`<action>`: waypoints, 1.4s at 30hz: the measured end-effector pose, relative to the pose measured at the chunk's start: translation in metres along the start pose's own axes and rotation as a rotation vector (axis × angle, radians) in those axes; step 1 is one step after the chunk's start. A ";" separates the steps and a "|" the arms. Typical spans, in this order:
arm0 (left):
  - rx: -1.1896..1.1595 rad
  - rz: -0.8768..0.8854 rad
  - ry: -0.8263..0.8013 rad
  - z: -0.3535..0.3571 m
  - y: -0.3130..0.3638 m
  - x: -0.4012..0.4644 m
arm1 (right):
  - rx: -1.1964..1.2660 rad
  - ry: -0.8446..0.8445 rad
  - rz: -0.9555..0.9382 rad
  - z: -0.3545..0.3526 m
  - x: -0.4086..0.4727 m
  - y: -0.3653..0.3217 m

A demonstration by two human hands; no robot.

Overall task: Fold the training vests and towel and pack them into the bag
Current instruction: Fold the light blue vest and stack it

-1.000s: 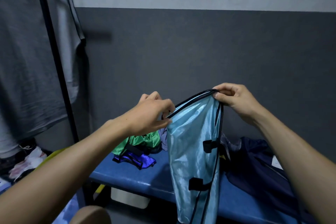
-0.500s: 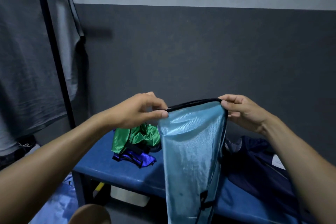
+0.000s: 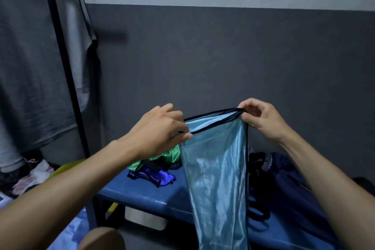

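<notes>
A shiny light-blue training vest [image 3: 217, 170] with black trim hangs in the air above the blue bench [image 3: 148, 199]. My left hand [image 3: 160, 130] pinches its black-edged top at the left end. My right hand [image 3: 261, 116] pinches the same edge at the right end, and the trim runs taut between them. On the bench behind lie a crumpled green vest [image 3: 168, 155] and a dark blue-purple vest [image 3: 160, 177]. A dark navy bag [image 3: 292, 186] lies on the bench at the right. No towel shows that I can tell.
A dark grey wall stands close behind the bench. Grey shirts [image 3: 30, 67] hang from a black rack pole [image 3: 65, 67] at the left. Shoes and light clutter [image 3: 30, 172] lie on the floor below. A white box [image 3: 146, 219] sits under the bench.
The vest's top edge has tilted, my left hand's end now lower than my right hand's end. The black side straps seen earlier have dropped out of sight. Both grips held.
</notes>
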State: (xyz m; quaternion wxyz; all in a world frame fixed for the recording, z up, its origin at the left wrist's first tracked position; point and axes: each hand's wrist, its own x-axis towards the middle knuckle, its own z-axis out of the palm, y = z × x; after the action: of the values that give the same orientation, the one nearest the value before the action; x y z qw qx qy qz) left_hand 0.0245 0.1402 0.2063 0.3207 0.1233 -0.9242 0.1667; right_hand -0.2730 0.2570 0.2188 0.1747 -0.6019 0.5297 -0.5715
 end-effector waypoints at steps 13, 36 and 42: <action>-0.397 -0.183 0.011 0.007 0.021 0.026 | -0.061 -0.027 -0.171 0.020 0.000 -0.018; -0.296 -0.188 -0.518 0.028 0.019 0.027 | -0.109 0.096 -0.121 0.016 0.006 -0.023; -0.582 -0.652 -0.381 0.012 0.001 0.042 | -0.236 0.064 -0.070 0.012 -0.001 -0.006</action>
State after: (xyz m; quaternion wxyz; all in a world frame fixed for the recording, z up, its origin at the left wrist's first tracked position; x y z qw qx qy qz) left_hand -0.0146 0.1309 0.2240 0.2023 0.3402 -0.8881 -0.2338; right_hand -0.2593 0.2548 0.2200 0.0657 -0.6179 0.5773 -0.5298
